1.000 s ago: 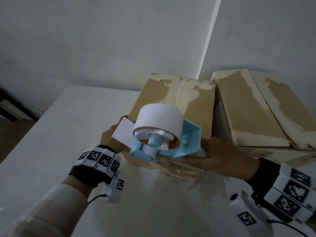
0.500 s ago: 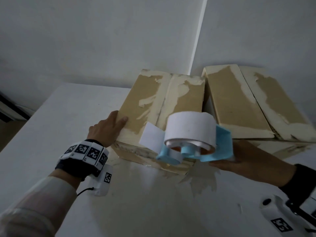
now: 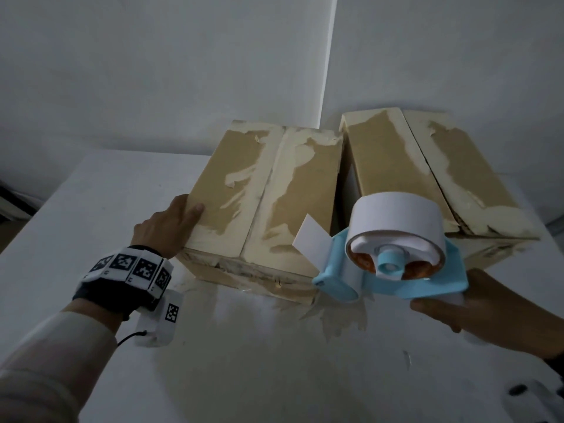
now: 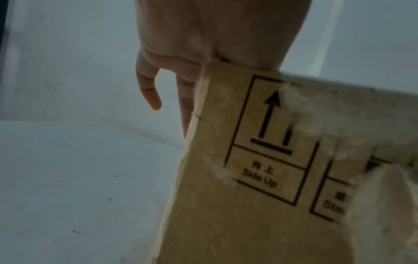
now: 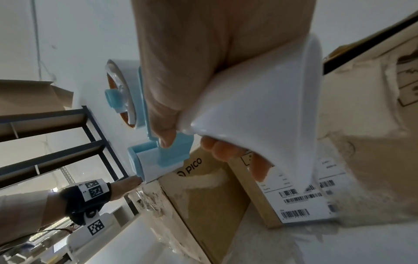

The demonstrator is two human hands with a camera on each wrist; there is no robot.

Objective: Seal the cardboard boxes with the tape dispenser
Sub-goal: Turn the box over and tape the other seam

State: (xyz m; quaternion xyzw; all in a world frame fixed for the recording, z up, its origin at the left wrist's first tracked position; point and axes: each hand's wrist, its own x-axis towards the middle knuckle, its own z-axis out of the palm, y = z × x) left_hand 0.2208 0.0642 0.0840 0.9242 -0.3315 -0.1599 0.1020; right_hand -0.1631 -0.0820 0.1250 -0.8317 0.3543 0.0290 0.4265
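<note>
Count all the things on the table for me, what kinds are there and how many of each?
Cardboard boxes: 2, left box and right box.
Tape dispensers: 1, the blue tape dispenser, held above the table.
Hands: 2, left hand and right hand.
Total: 5.

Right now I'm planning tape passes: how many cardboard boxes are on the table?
2. The left box sits under the left hand; the right box stands beside it, behind the tape dispenser. Others may be out of frame.

You stand at a white table (image 3: pixel 91 209) in a dim corner of plain white walls (image 3: pixel 152 71). A dark metal shelf rack (image 5: pixel 68 139) stands behind you.
</note>
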